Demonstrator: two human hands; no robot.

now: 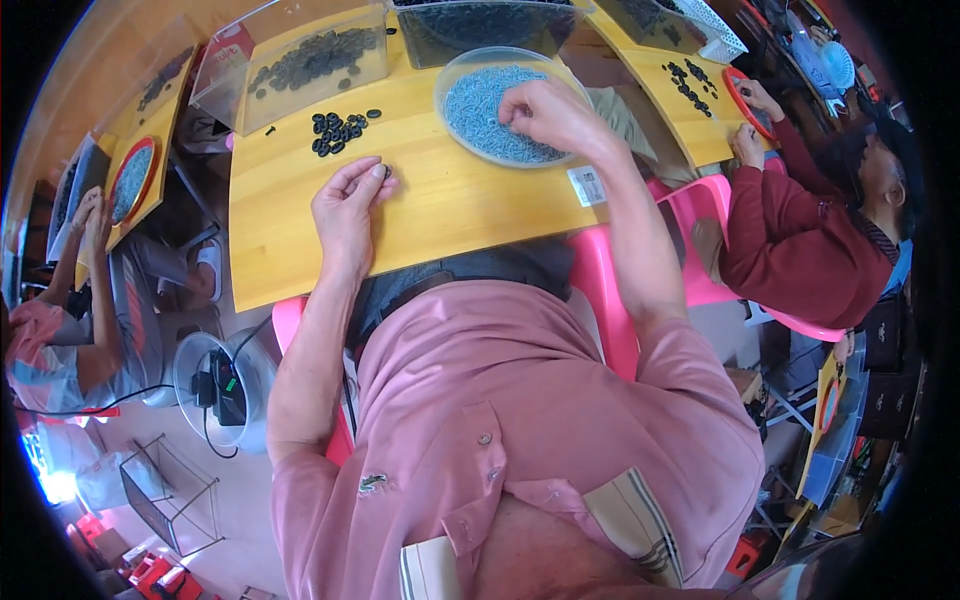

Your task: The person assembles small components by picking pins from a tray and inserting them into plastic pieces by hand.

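Observation:
My left hand (350, 205) rests over the yellow table (290, 230), thumb and fingertips pinching a small black part (388, 172). My right hand (545, 110) reaches into a round clear bowl (447, 135), its fingers closed together down at the heap of small bluish screws (480, 100). Whatever those fingertips hold is hidden. Beyond my left hand lies a loose pile of black oval ring-like parts (335, 133). A single dark screw-like piece (270, 130) lies left of that pile.
A clear bin of dark round parts (225, 105) stands at the far left of the table, and a second clear bin (490, 35) behind the bowl. Co-workers sit at tables on both sides, one in a dark red sleeve (800, 240). Pink chairs (695, 225) flank my right.

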